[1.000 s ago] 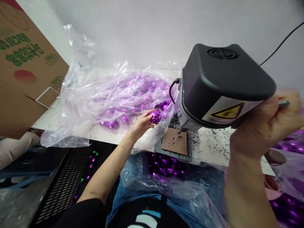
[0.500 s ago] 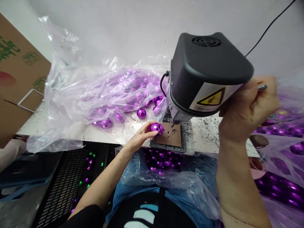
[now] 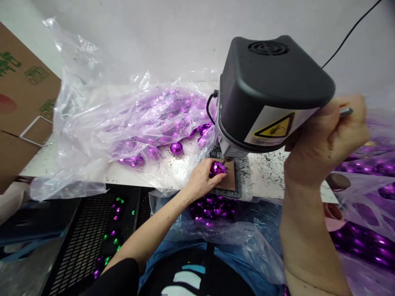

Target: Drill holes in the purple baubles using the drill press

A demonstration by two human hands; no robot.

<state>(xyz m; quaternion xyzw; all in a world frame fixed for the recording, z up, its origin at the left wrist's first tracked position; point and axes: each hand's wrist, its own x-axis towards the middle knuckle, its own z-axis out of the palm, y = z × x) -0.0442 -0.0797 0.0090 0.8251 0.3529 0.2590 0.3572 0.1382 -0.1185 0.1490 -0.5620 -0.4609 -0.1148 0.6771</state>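
My left hand [image 3: 203, 177] is closed round a shiny purple disco ball ornament [image 3: 217, 168], held right under the tip of a black bench drill press [image 3: 277, 90]. Below the ball lies a brown square board [image 3: 226, 183] on the machine's dark base. Whether the bit touches the ball I cannot tell. On the machine's right side my right hand [image 3: 331, 131] is wrapped round a feed handle [image 3: 346, 112], whose metal end sticks out between the fingers. The fingertips are hidden behind the machine housing.
Clear plastic bags of purple balls [image 3: 160, 119] cover the table's left side, with one loose ball [image 3: 176, 148] beside them. Dark shavings [image 3: 261, 168] litter the white tabletop. An open bag of purple balls [image 3: 212, 209] sits below the edge. A cardboard box [image 3: 27, 107] stands left.
My left hand has carried the purple ball rightward from the board's left edge to under the drill tip. My right hand stays on the handle. The view has shifted slightly.
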